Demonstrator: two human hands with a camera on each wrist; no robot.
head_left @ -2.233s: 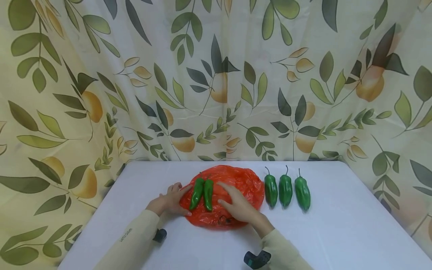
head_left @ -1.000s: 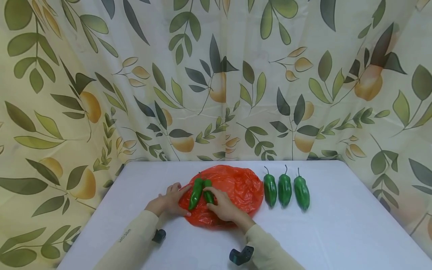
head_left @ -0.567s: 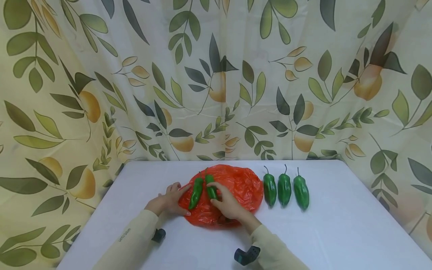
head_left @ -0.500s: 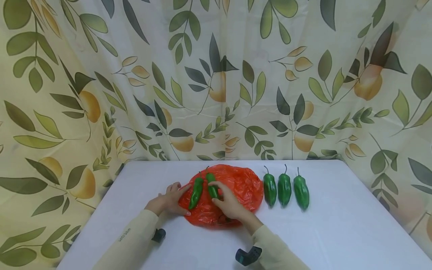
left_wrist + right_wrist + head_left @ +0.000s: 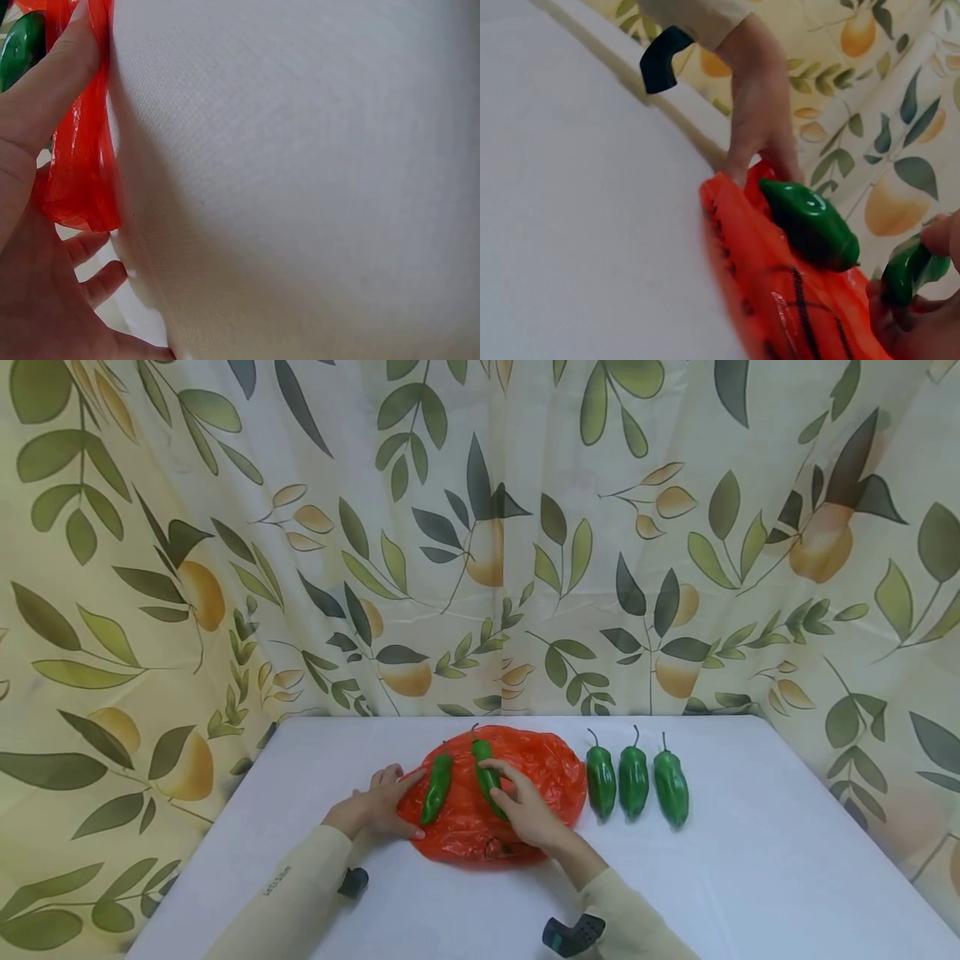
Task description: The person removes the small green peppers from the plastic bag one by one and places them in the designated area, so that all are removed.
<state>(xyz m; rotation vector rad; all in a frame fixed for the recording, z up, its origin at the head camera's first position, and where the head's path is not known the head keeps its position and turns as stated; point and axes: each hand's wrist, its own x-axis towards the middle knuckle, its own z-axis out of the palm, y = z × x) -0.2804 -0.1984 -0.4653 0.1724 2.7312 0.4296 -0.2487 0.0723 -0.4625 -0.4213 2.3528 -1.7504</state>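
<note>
- The right hand (image 5: 528, 810) pinches a green pepper (image 5: 486, 774) between thumb and fingers, near the middle of the head frame.
- Just changed: that pepper has shifted right, away from the second green pepper (image 5: 437, 789) — the two lay side by side, and now red plastic shows between them.
- So one pepper is in hand, while the second lies on the red bag (image 5: 547, 764), left of middle; whether the gripped one is fully off the bag, I cannot tell.
- The left hand (image 5: 384, 803) touches the bag's left edge, its thumb and forefinger spread — well apart from the right hand.
- Three more peppers (image 5: 633, 783) stand in a row right of the bag, on the white table (image 5: 757, 877).
</note>
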